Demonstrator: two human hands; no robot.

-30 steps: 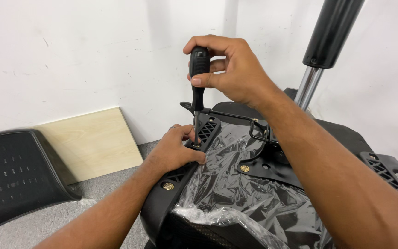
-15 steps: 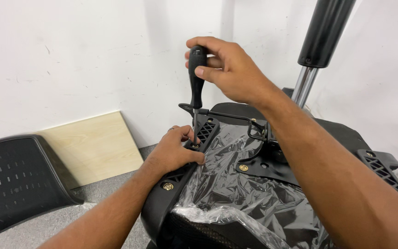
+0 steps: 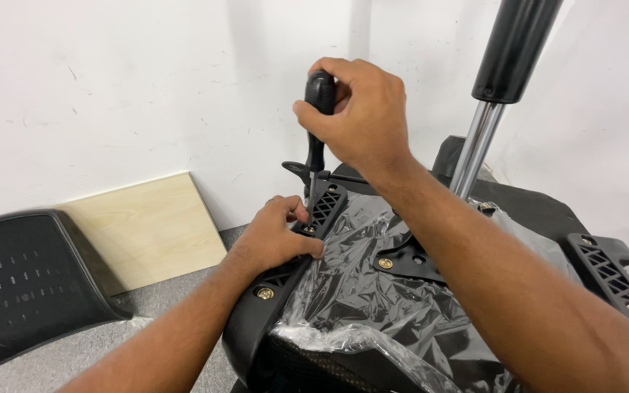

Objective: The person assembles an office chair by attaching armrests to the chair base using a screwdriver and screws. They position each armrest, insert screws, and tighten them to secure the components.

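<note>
- Nearest, clear plastic wrap [image 3: 373, 320] covers the upturned black chair seat [image 3: 256, 342], bunching into a crumpled fold at the near edge.
- Beside a brass-coloured bolt [image 3: 264, 293] on the seat's left side, the left hand [image 3: 274, 236] rests on a ribbed black armrest bracket [image 3: 322, 211], fingers curled down around it and thumb pressed along its inner edge.
- Just above, the right hand [image 3: 358, 120] has its fingers closed around the black handle of a screwdriver [image 3: 317, 124], which stands upright with its tip down at the bracket.
- Right of that, a chrome gas-lift column [image 3: 475, 145] rises from a black mounting plate [image 3: 409, 258].
- Farther left, a perforated black backrest panel [image 3: 23, 276] and a pale wooden board [image 3: 154, 225] lean at the white wall [image 3: 147, 87].
</note>
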